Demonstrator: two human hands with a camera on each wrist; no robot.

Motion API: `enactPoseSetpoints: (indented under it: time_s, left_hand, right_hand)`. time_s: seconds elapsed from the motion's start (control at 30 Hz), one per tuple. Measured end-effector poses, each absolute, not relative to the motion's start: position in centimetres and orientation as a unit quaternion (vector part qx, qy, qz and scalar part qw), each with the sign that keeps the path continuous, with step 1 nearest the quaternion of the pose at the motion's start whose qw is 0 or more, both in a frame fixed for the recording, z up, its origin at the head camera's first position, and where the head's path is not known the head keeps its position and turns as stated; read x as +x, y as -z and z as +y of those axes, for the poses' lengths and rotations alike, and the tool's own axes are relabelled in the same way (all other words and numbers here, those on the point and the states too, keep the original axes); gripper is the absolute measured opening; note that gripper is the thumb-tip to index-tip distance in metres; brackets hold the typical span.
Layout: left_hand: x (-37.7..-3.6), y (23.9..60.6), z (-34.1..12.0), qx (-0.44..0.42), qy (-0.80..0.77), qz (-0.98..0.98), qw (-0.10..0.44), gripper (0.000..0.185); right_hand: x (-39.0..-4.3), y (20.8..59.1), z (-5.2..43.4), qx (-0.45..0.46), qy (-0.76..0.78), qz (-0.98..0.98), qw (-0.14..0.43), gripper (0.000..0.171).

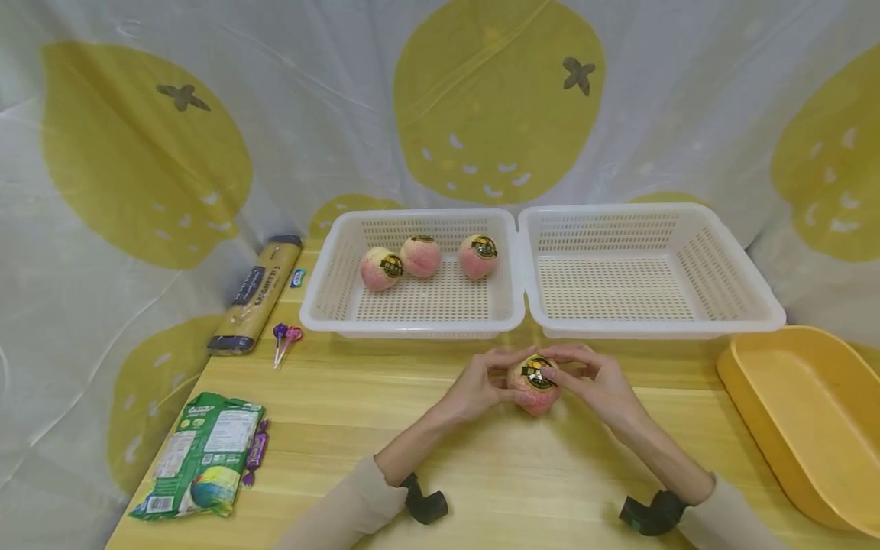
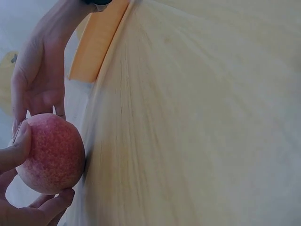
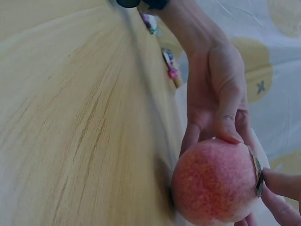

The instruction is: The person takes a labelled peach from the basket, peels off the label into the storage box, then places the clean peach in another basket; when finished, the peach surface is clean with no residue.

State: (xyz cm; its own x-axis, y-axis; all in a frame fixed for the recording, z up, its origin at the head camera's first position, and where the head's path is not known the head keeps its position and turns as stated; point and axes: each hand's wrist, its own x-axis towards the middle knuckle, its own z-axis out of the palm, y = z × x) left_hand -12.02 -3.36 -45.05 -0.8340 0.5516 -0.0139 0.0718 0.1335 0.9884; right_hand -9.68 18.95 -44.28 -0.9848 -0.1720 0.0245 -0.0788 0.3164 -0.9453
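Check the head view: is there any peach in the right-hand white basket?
No: the right basket holds nothing, while three peaches sit in the left basket.

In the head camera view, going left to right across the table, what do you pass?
Green snack bag → spaghetti pack → lollipops → left basket with three peaches → peach held by both hands → right basket → yellow tray.

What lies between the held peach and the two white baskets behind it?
Only bare table, in the head view: the peach, held by both hands, sits before the left basket and right basket.
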Motion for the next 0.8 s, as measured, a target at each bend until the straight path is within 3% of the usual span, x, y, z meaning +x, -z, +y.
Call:
enactPoseSetpoints:
  time_s: [0.23,0.5,0.8]
  left_hand:
    - [-11.8,44.9,-3.0,0.215,-0.619,0.730,0.196,0.071]
    - [-11.8,44.7,-2.7,0.204,-0.608,0.741,0.198,0.071]
    - [-11.9,44.5,-2.8,0.212,-0.592,0.752,0.198,0.070]
  right_hand:
    - [-9.6,44.0,19.3,-0.075,0.568,0.819,0.025,0.021]
    - [-9.6,43.1,19.6,-0.086,0.564,0.820,0.045,0.018]
    - [-9.1,41.5,20.6,-0.123,0.536,0.835,0.021,0.017]
